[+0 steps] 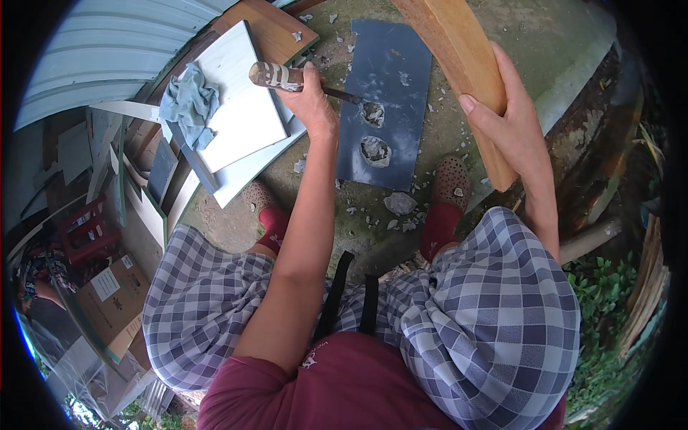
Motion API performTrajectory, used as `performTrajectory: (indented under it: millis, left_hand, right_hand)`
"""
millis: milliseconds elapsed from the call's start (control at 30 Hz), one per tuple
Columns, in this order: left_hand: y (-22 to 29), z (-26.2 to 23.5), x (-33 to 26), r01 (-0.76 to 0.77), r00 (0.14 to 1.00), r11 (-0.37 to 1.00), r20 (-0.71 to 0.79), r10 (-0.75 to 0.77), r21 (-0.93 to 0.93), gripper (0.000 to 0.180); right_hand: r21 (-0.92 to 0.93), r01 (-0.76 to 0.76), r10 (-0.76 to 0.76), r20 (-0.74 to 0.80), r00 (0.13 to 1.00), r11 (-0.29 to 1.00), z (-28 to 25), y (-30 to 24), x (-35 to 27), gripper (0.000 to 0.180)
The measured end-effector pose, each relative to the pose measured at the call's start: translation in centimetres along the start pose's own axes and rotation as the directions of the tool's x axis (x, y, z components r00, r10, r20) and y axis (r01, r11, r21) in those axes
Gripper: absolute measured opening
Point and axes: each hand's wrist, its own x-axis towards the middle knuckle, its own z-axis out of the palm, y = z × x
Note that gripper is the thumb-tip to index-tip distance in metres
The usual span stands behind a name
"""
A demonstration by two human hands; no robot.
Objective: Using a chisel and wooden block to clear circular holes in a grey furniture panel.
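Note:
My left hand [313, 111] is closed around a chisel [276, 75] whose wooden handle is wrapped with light tape. Its dark blade slants right, and the tip lies at the edge of a rough hole [373, 113] in a dark grey board [390, 61]. Whether the tip touches the board I cannot tell. Just below is a second ragged hole [375, 152], pale inside. My right hand [512, 125] grips a thick, slightly curved piece of wood [462, 61], held up to the right of the board; its upper end runs out of view.
White panels [244, 107] with a blue-grey cloth [190, 104] lie left of the board, near a brown wooden panel [279, 29]. Pale chips and a larger flake [400, 203] litter the ground between my feet. A cardboard box [111, 297] and red plastic stool [89, 229] stand lower left.

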Motion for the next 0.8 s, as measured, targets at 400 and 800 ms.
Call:
performTrajectory:
  millis: [400, 800]
  left_hand:
    - [-0.2, 0.5, -1.3, -0.191, 0.971, 0.958, 0.183, 0.153, 0.213, 0.043]
    - [-0.1, 0.9, -1.4, -0.166, 0.968, 0.958, 0.223, 0.114, 0.232, 0.046]
  right_hand:
    - [-0.061, -0.040, 0.040, -0.015, 0.999, 0.997, -0.3, 1.5, -1.1, 0.084]
    - [-0.073, 0.033, -0.032, 0.011, 0.999, 0.997, -0.3, -0.1, -0.5, 0.083]
